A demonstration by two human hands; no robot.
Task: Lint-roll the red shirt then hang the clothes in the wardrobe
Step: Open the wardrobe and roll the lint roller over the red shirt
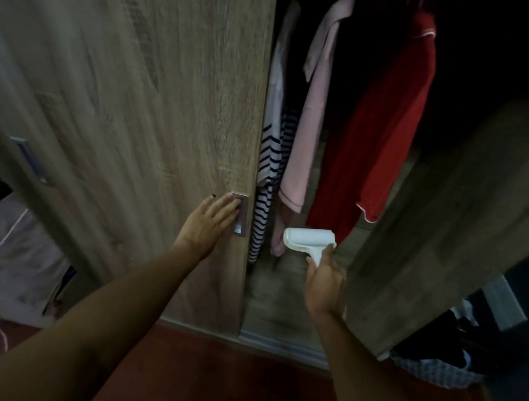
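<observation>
We stand at the wardrobe with our left hand [210,217] laid flat, fingers straight, on the sliding door [129,82], the fingertips resting in the metal handle [241,214] at its edge. Our right hand [324,284] is wrapped around the grip of the white lint roller [309,238], whose drum sits level, low in the gap between the doors. The red shirt [378,128] hangs inside the wardrobe on the right of the opening, just beside a pink garment [308,120], with a navy-striped top [268,180] nearer the door's edge; the rail and hangers are lost in the dark above. The roller's drum is below and in front of the red shirt's hem, near it, though we cannot tell whether it touches. Since the shirt is on the rail and our left hand is set on the handle, we judge that the hanging is done and the door is being worked, but the blur on the wood does not tell us which way it slides. If the door is to shut, our next move calls for drawing the roller and our right hand clear of the gap first, so neither gets caught, and checking that no sleeve trails into the track.
</observation>
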